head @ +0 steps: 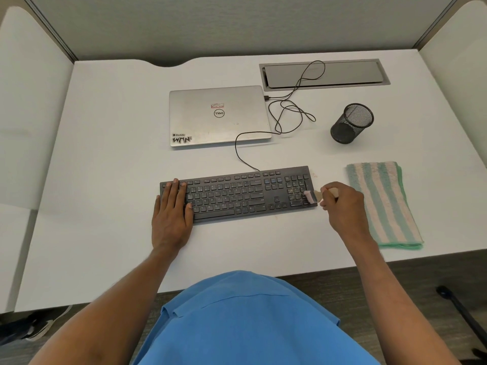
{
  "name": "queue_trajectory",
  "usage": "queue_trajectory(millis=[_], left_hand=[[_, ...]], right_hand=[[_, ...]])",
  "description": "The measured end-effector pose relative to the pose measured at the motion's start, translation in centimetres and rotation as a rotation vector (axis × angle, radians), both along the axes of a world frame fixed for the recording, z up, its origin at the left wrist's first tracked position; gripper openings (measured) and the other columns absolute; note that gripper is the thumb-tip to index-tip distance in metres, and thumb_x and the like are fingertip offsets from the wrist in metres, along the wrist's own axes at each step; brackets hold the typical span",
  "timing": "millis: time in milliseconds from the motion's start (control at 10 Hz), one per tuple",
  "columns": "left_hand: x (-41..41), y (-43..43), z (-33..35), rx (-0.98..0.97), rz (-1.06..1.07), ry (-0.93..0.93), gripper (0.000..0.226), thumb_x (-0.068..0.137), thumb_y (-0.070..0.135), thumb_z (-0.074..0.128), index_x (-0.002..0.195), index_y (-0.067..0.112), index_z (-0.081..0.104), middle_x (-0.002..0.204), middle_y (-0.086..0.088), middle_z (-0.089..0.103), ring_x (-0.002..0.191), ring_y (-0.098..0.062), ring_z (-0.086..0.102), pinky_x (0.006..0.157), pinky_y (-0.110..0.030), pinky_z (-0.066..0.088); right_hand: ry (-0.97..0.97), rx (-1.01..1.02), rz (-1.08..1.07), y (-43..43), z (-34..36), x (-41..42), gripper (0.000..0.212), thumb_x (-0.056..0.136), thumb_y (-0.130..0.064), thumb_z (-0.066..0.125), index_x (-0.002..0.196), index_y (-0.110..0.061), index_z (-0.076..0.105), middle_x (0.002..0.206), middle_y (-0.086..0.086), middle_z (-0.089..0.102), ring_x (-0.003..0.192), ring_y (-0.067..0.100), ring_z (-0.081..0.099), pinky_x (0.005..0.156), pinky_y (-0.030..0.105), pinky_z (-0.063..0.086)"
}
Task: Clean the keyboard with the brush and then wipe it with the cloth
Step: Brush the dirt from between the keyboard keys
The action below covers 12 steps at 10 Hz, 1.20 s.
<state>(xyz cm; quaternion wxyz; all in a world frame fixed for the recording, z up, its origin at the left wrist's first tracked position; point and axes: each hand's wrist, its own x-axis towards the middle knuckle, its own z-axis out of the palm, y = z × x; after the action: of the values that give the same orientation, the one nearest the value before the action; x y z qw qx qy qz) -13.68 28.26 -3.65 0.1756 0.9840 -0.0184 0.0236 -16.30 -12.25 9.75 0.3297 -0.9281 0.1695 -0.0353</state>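
A black keyboard [237,194] lies across the middle of the white desk [105,159]. My left hand [172,210] rests flat on its left end, fingers straight over the keys. My right hand [342,204] grips a small wooden-handled brush [313,196] beside the keyboard's right end. The pale bristles touch the number pad at the right edge. A folded cloth [382,204] with green and cream stripes lies on the desk just right of my right hand.
A shut silver laptop [218,115] sits behind the keyboard, with a black cable [287,111] looping from it to a grey cable hatch [324,73]. A black mesh pen cup [351,122] stands at the back right. Partition walls close in the desk on three sides.
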Motion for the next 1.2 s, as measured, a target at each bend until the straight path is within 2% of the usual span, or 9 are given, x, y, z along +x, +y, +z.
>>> queue_trajectory(millis=[100, 200, 400, 500, 600, 700, 900, 1100, 1200], left_hand=[[0.0, 0.0, 0.0, 0.000, -0.002, 0.001, 0.062, 0.108, 0.037, 0.030, 0.168, 0.021, 0.026, 0.176, 0.001, 0.020, 0.163, -0.017, 0.012, 0.132, -0.048, 0.015], [0.0, 0.0, 0.0, -0.001, 0.000, 0.004, 0.062, 0.108, 0.036, 0.030, 0.168, 0.021, 0.026, 0.176, 0.000, 0.020, 0.163, -0.017, 0.012, 0.132, -0.048, 0.016], [-0.1, 0.0, 0.0, 0.002, 0.000, -0.001, 0.062, 0.108, 0.037, 0.029, 0.168, 0.021, 0.027, 0.176, 0.000, 0.021, 0.163, -0.017, 0.012, 0.132, -0.047, 0.015], [0.0, 0.0, 0.0, 0.000, -0.003, -0.001, 0.062, 0.108, 0.037, 0.029, 0.168, 0.021, 0.027, 0.176, 0.000, 0.021, 0.163, -0.017, 0.013, 0.132, -0.047, 0.015], [0.0, 0.0, 0.0, -0.004, -0.005, -0.002, 0.062, 0.108, 0.037, 0.029, 0.168, 0.021, 0.026, 0.176, 0.000, 0.021, 0.163, -0.017, 0.012, 0.132, -0.047, 0.015], [0.0, 0.1, 0.0, -0.006, -0.003, -0.003, 0.062, 0.108, 0.037, 0.029, 0.168, 0.021, 0.027, 0.176, 0.000, 0.020, 0.163, -0.017, 0.012, 0.132, -0.048, 0.015], [0.0, 0.0, 0.0, -0.008, -0.002, -0.005, 0.062, 0.108, 0.038, 0.028, 0.168, 0.020, 0.027, 0.176, 0.000, 0.020, 0.163, -0.017, 0.012, 0.132, -0.048, 0.015], [0.0, 0.1, -0.1, -0.009, -0.006, 0.000, 0.062, 0.108, 0.038, 0.028, 0.168, 0.021, 0.026, 0.176, 0.001, 0.020, 0.163, -0.017, 0.011, 0.132, -0.048, 0.015], [0.0, 0.1, -0.1, -0.004, -0.006, 0.002, 0.062, 0.108, 0.038, 0.028, 0.168, 0.021, 0.026, 0.176, 0.001, 0.019, 0.164, -0.016, 0.010, 0.132, -0.048, 0.015]], right_hand=[[0.116, -0.021, 0.015, 0.0, -0.3, 0.1, 0.017, 0.100, -0.014, 0.055, 0.094, -0.009, 0.070, 0.079, 0.009, 0.071, 0.070, 0.024, 0.068, 0.066, 0.043, 0.060], [0.136, -0.073, 0.033, 0.1, 0.2, 1.2, 0.018, 0.100, -0.017, 0.056, 0.094, -0.009, 0.070, 0.080, 0.010, 0.071, 0.067, 0.022, 0.067, 0.064, 0.039, 0.060], [-0.028, 0.035, -0.011, 1.7, 0.8, 4.5, 0.017, 0.098, -0.014, 0.053, 0.090, -0.012, 0.069, 0.076, 0.005, 0.071, 0.069, 0.022, 0.069, 0.066, 0.039, 0.059], [-0.009, 0.026, -0.002, 2.4, 0.3, 5.1, 0.018, 0.098, -0.015, 0.053, 0.092, -0.011, 0.069, 0.079, 0.006, 0.071, 0.072, 0.023, 0.068, 0.067, 0.039, 0.059], [0.076, -0.043, 0.021, 2.8, 0.3, 4.8, 0.020, 0.101, -0.017, 0.054, 0.097, -0.007, 0.070, 0.086, 0.009, 0.072, 0.076, 0.026, 0.067, 0.067, 0.035, 0.056], [0.162, -0.108, 0.045, 2.6, 0.1, 4.8, 0.022, 0.101, -0.017, 0.053, 0.098, -0.004, 0.071, 0.090, 0.013, 0.072, 0.078, 0.030, 0.068, 0.067, 0.038, 0.057], [0.289, -0.174, 0.054, 1.8, 1.1, 5.6, 0.023, 0.098, -0.017, 0.053, 0.090, -0.004, 0.071, 0.084, 0.017, 0.072, 0.070, 0.033, 0.069, 0.062, 0.039, 0.058], [0.149, -0.129, 0.014, 2.5, 1.3, 5.9, 0.022, 0.101, -0.020, 0.055, 0.098, -0.006, 0.072, 0.090, 0.014, 0.073, 0.076, 0.027, 0.066, 0.063, 0.030, 0.049], [0.184, -0.159, 0.043, 2.7, 1.0, 4.5, 0.025, 0.102, -0.017, 0.053, 0.099, -0.002, 0.072, 0.093, 0.016, 0.073, 0.079, 0.031, 0.067, 0.066, 0.038, 0.057]])
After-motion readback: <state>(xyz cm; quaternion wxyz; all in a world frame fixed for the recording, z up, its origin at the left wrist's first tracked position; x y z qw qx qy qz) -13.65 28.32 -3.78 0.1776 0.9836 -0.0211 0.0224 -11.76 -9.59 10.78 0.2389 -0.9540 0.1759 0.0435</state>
